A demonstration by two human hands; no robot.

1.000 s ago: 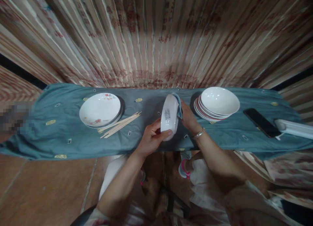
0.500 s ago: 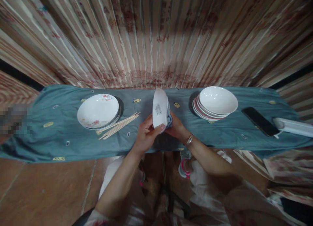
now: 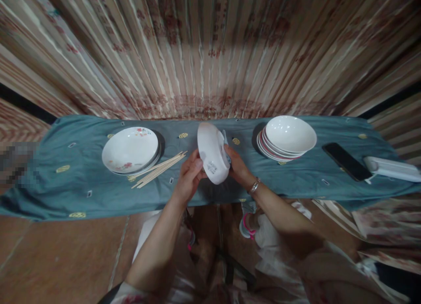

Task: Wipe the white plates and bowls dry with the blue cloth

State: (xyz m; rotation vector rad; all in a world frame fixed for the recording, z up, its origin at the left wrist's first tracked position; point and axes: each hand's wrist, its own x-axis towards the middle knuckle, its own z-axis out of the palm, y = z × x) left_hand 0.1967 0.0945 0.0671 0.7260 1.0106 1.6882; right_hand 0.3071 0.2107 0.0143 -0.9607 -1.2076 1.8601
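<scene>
A white bowl is held up on its side above the middle of the table, its printed mark low on the outer wall. My left hand grips the bowl's rim from the left, thumb on the near side. On the other side my right hand presses a blue cloth against the bowl; most of the cloth is hidden behind the bowl and my fingers. A bracelet circles my right wrist.
To the left stands a stack of floral plates, with several wooden chopsticks beside it. A stack of white bowls is on the right, near a black phone and a white device. A teal cloth covers the narrow table.
The bowl has turned and tilted in my hands, its base now facing more to the right and its lower end swung towards me. My left hand has shifted slightly left.
</scene>
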